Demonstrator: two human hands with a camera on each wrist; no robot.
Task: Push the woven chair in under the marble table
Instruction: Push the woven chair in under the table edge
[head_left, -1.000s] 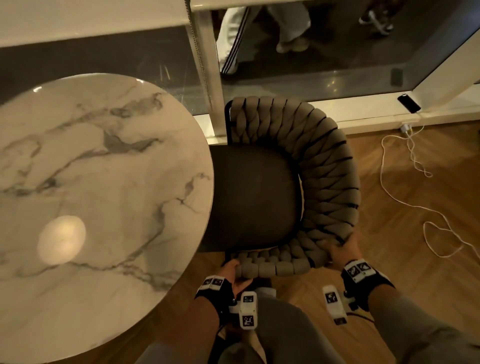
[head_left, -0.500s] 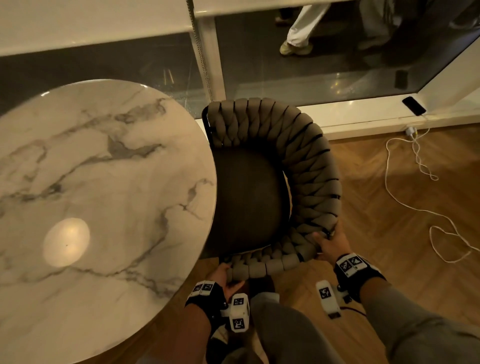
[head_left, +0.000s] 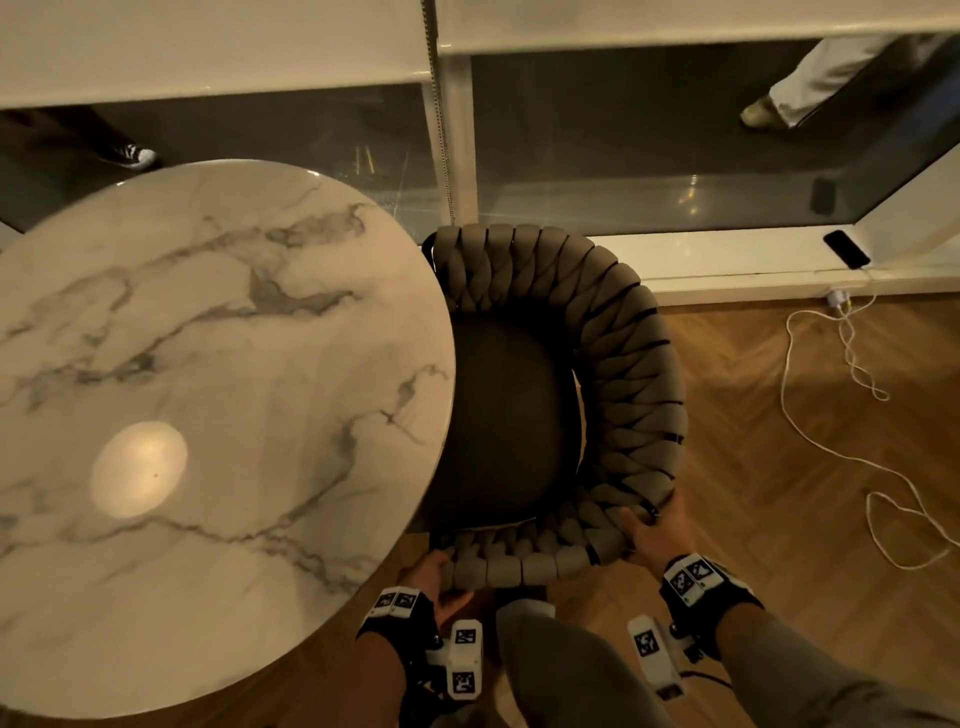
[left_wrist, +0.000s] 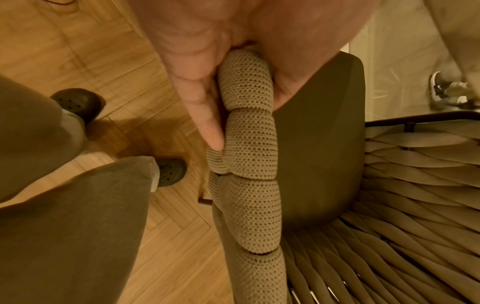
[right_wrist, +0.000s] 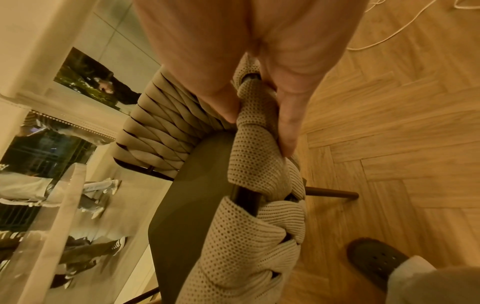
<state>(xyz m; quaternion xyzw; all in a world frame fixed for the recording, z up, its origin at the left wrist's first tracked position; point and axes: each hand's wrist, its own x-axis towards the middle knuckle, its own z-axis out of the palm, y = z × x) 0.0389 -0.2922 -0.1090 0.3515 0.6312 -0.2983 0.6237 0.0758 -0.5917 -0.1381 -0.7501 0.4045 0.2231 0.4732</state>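
The woven chair (head_left: 618, 374) has a taupe braided back and a dark seat (head_left: 506, 415); its seat's left part lies hidden under the round marble table (head_left: 218, 395). My left hand (head_left: 436, 582) grips the near end of the braided rim, thumb and fingers either side of the woven chair's rim (left_wrist: 249, 123). My right hand (head_left: 654, 530) grips the rim at the near right corner. In the right wrist view my fingers (right_wrist: 285, 115) wrap the woven chair's band (right_wrist: 254, 156) above a dark frame tube (right_wrist: 245, 200).
A white cable (head_left: 841, 415) loops over the wooden floor at right, running to a phone (head_left: 845, 248) on the white sill. Glass panels stand behind the chair. My legs (head_left: 561, 670) and shoes (left_wrist: 168, 170) are just behind the chair's back.
The chair has slid left, its seat further under the marble top. Both hands kept their grip on the rim and moved with it.
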